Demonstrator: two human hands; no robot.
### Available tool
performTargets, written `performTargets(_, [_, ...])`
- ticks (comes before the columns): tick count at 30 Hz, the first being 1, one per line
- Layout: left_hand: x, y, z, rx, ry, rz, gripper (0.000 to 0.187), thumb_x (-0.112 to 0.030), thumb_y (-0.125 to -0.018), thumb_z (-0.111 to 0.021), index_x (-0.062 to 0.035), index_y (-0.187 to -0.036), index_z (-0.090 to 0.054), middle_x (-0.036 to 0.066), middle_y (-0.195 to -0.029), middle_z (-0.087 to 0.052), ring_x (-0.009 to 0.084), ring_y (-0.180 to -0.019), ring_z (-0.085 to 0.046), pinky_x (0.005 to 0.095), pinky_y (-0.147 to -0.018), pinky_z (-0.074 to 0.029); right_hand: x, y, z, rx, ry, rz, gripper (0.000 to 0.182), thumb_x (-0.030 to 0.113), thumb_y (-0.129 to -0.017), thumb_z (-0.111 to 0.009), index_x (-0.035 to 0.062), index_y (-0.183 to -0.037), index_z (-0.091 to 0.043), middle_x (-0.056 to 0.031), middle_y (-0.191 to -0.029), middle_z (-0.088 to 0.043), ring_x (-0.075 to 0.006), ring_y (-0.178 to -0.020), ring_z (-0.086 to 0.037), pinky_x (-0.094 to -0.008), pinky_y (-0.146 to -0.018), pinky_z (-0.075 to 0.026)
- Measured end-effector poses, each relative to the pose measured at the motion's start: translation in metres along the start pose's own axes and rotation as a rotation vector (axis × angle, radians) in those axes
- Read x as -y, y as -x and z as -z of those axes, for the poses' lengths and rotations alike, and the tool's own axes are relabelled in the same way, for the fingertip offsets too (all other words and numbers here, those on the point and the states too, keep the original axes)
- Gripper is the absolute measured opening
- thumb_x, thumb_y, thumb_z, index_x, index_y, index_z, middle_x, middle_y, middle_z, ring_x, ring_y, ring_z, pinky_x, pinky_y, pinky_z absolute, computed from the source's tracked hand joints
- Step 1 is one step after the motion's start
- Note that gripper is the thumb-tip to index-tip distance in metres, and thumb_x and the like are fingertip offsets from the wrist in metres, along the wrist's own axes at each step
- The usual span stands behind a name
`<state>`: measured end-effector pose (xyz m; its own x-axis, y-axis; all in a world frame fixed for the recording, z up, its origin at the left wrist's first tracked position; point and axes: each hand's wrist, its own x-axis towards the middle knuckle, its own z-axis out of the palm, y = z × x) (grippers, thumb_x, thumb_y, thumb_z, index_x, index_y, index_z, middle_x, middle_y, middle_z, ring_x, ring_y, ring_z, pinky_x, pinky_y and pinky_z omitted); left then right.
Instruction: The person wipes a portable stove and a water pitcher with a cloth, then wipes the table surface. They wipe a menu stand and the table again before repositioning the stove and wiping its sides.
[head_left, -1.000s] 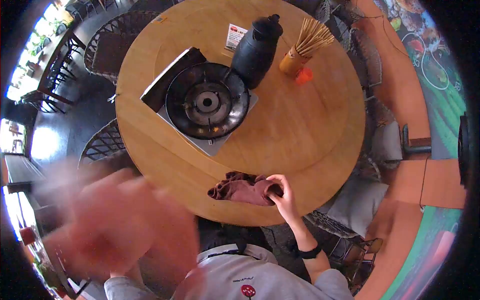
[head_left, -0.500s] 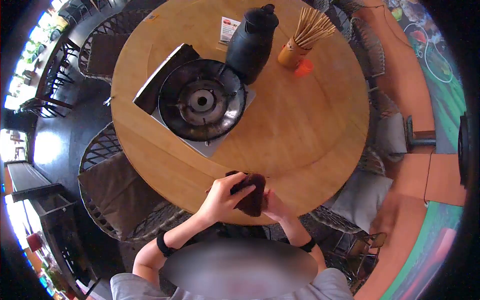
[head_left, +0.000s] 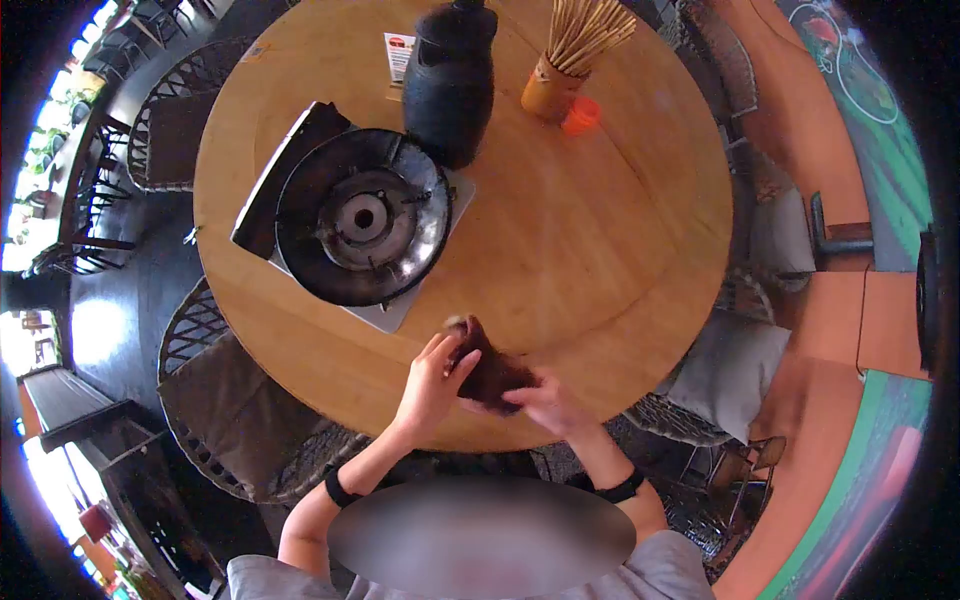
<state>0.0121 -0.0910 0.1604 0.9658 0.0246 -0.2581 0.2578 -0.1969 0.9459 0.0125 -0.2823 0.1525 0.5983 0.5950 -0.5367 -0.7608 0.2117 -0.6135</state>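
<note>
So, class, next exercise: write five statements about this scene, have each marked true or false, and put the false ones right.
1. The left hand and the right hand both hold the dark red cloth. True.
2. The black jug stands on top of the burner. False: it stands beside the burner.
3. Thin sticks poke out of the top of a holder. True.
4. The orange-red cup is between the two hands. False: it is next to the stick holder, on the far side of the table from the hands.
5. The cushion on the near right chair is light grey. True.
</note>
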Motion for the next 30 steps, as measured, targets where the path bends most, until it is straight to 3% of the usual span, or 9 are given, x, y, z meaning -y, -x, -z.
performTargets(2, [0.004,0.003,0.007,0.086,0.092,0.121,0.020,-0.017,-0.083,-0.057,0.0007,-0.091,-0.053,0.010,-0.071,-0.055,0.0151,-0.059,-0.053,0.0276,-0.055,-0.043,0.013,-0.012,0.018,-0.038,0.047,0.358,0.042,0.021,-0.083,-0.055,-0.0011,-0.117,-0.043,-0.0089,-0.115,-0.050,-0.0193,-0.106,-0.048,-0.0355,-0.094,-0.035])
performTargets(4, [0.043,0.009,0.016,0.070,0.184,0.223,0.019,-0.018,-0.085,-0.054,-0.0002,-0.091,-0.054,0.007,-0.075,-0.056,0.0130,-0.062,-0.054,0.0260,-0.057,-0.043,0.046,-0.033,0.026,-0.043,-0.262,0.287,0.042,0.021,-0.084,-0.053,-0.0003,-0.119,-0.042,-0.0097,-0.115,-0.050,-0.0195,-0.108,-0.047,-0.0353,-0.093,-0.036])
performTargets(6, [0.064,0.015,0.031,0.042,0.235,0.326,0.019,-0.019,-0.086,-0.052,-0.0008,-0.091,-0.055,0.006,-0.078,-0.057,0.0120,-0.064,-0.055,0.0248,-0.060,-0.044,0.061,-0.069,0.040,-0.064,-0.178,0.272,0.051,0.021,-0.085,-0.051,-0.0006,-0.126,-0.031,-0.0093,-0.128,-0.037,-0.0205,-0.116,-0.037,-0.0341,-0.099,-0.026])
performTargets(9, [0.073,0.015,0.049,-0.054,0.301,0.473,0.019,-0.019,-0.087,-0.049,-0.0015,-0.093,-0.055,0.005,-0.082,-0.058,0.0120,-0.068,-0.055,0.0238,-0.064,-0.044,0.064,-0.126,0.042,-0.287,0.319,0.390,0.051,0.028,-0.077,-0.062,-0.0016,-0.115,-0.044,-0.0129,-0.110,-0.053,-0.0232,-0.102,-0.050,-0.0327,-0.090,-0.037])
performTargets(12, [0.075,0.016,0.059,-0.212,0.536,0.583,0.021,-0.015,-0.086,-0.049,-0.0018,-0.102,-0.051,0.008,-0.092,-0.057,0.0150,-0.080,-0.056,0.0279,-0.075,-0.044,0.054,-0.196,0.076,-0.405,1.120,0.769,0.052,0.029,-0.070,-0.067,-0.0020,-0.108,-0.049,-0.0172,-0.099,-0.058,-0.0276,-0.091,-0.056,-0.0341,-0.080,-0.044])
performTargets(15, [0.075,0.004,0.059,-0.364,0.728,0.508,0.027,-0.012,-0.085,-0.047,-0.0007,-0.110,-0.047,0.009,-0.103,-0.053,0.0183,-0.094,-0.053,0.0331,-0.084,-0.043,0.080,-0.195,0.040,-0.477,1.415,0.490,0.049,0.029,-0.067,-0.069,-0.0025,-0.101,-0.052,-0.0204,-0.088,-0.060,-0.0318,-0.078,-0.059,-0.0391,-0.068,-0.047])
performTargets(19, [0.084,-0.013,0.064,-0.320,0.802,0.513,0.027,-0.006,-0.084,-0.043,0.0002,-0.110,-0.047,0.009,-0.107,-0.051,0.0194,-0.102,-0.049,0.0394,-0.092,-0.039,0.073,-0.175,0.020,-0.311,1.818,0.493,0.044,0.031,-0.066,-0.069,0.0037,-0.097,-0.054,-0.0183,-0.075,-0.059,-0.0326,-0.068,-0.060,-0.0421,-0.057,-0.048])
performTargets(24, [0.086,-0.017,0.066,-0.315,0.878,0.490,0.025,-0.004,-0.082,-0.041,0.0015,-0.106,-0.049,0.008,-0.104,-0.052,0.0172,-0.100,-0.049,0.0410,-0.094,-0.039,0.095,-0.195,0.034,-0.512,1.787,0.564,0.039,0.030,-0.068,-0.068,0.0065,-0.096,-0.056,-0.0165,-0.075,-0.058,-0.0312,-0.068,-0.060,-0.0400,-0.058,-0.048])
performTargets(30, [0.083,-0.019,0.063,-0.339,0.839,0.498,0.023,-0.004,-0.083,-0.038,0.0011,-0.102,-0.050,0.007,-0.100,-0.053,0.0158,-0.098,-0.050,0.0415,-0.094,-0.039,0.081,-0.178,0.025,-0.307,1.820,0.562,0.036,0.024,-0.066,-0.068,0.0089,-0.096,-0.057,-0.0162,-0.070,-0.059,-0.0320,-0.068,-0.060,-0.0413,-0.058,-0.048])
